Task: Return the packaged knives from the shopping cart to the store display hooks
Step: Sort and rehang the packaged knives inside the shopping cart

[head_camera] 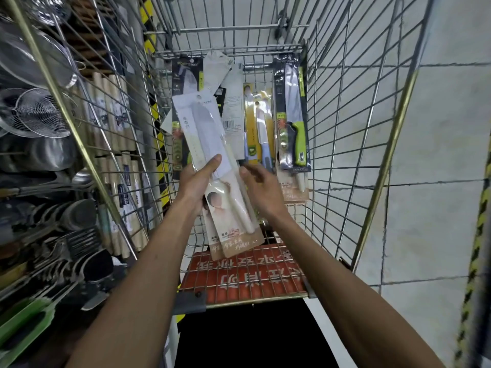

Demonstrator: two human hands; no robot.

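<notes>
Head view: I am looking down into the shopping cart (345,123), with both bare forearms reaching in over its near end. The left hand (198,183) grasps a white packaged knife (204,128), thumb laid across the front of the card and the other fingers behind it. The package is lifted above the cart floor and tilted, hang hole at the far end and tan printed end toward me. A second tan card edge shows just behind that near end, so there may be two packs in the hold; I cannot tell for sure.

The right hand (261,188) is at the package's right edge, its fingers curled. Whether it pinches the card or only sits beside it I cannot tell.

More packs lie against the far end of the cart. A green-handled knife pack (292,120) is on the right, a yellow knife pack (259,128) just left of it, a dark knife pack (186,75) behind the held one, and white cards (221,67) lean between them. A red panel (244,274) lies under the cart's near grid.

Left of the cart stand wire strainers (34,112) and wooden rolling pins (114,134). To the right is grey tiled floor (438,155).
</notes>
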